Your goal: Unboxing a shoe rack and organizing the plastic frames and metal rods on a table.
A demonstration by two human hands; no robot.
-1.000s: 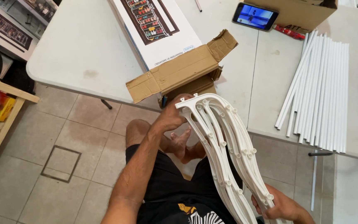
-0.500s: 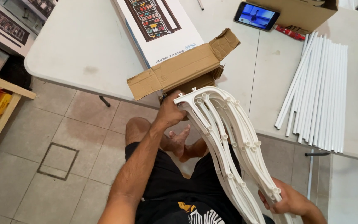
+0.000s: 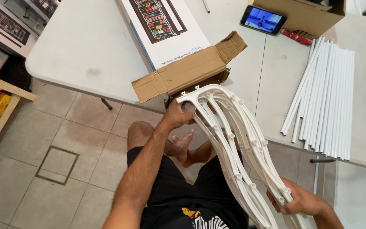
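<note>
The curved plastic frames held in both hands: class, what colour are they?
White, plain; the curved plastic frames show best in the head view.

Hands: I counted two, a left hand (image 3: 178, 115) and a right hand (image 3: 298, 198), both on the frames.
Frames: I saw one bundle of curved white frames (image 3: 234, 135); they overlapped too much for me to count, though there were several.
Tubes: one row of white tubes (image 3: 325, 95) lay on the table; I made out about a dozen, not exactly.
Boxes: I counted two, a printed box (image 3: 170, 46) with open flaps and a brown box (image 3: 306, 17).
Phones: one phone (image 3: 262, 19).
Tables: I saw two, a left table (image 3: 81, 55) and a right table (image 3: 365, 140).
</note>
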